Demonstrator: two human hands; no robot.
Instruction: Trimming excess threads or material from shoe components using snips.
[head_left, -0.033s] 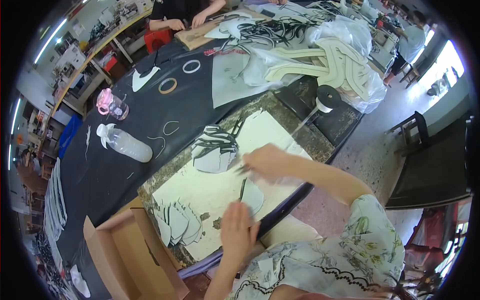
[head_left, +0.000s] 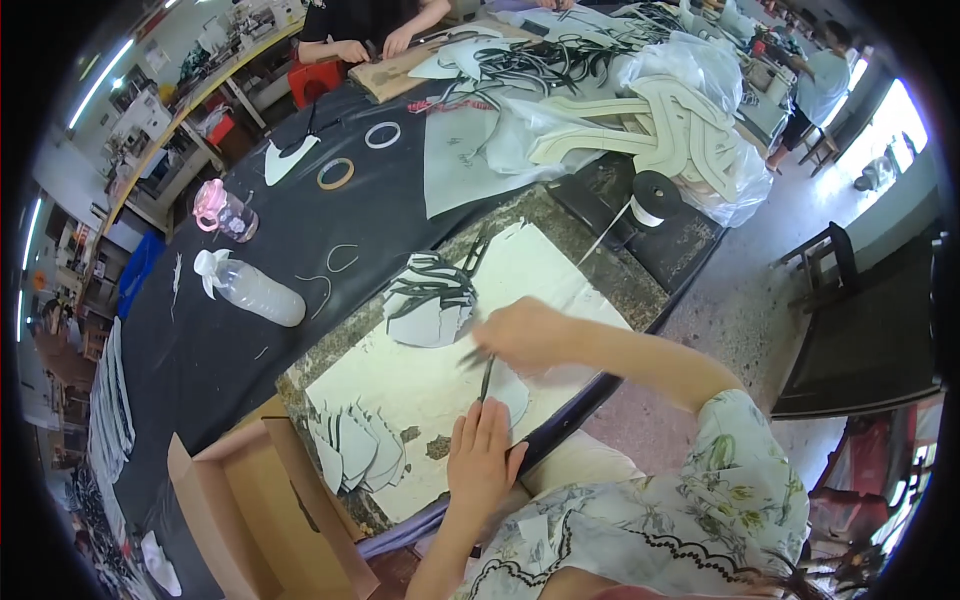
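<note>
My left hand (head_left: 480, 452) lies flat, fingers stretched out, pressing on the near end of a pale grey cut piece (head_left: 512, 394) with a black strip (head_left: 486, 380) along its edge. My right hand (head_left: 528, 336) is closed around a small dark metal tool (head_left: 473, 357), blurred by motion; its kind cannot be made out. The tool's tip is just above the strip's far end. Beyond it lies a stack of similar grey pieces with black strips (head_left: 425, 318). More cut pieces (head_left: 365, 448) are fanned out at the board's left corner.
Under the work is a white board (head_left: 540, 270) on a worn slab. Around it are an open cardboard box (head_left: 240, 490), a clear bottle (head_left: 262, 290), a pink-lidded jug (head_left: 225, 210), tape rings (head_left: 335, 173) and a spool (head_left: 655, 197). A co-worker's hands (head_left: 398, 42) work across the table.
My right hand has moved slightly down and left with the tool, closer to the strip. My left hand has shifted a little, its fingers now sharper on the piece.
</note>
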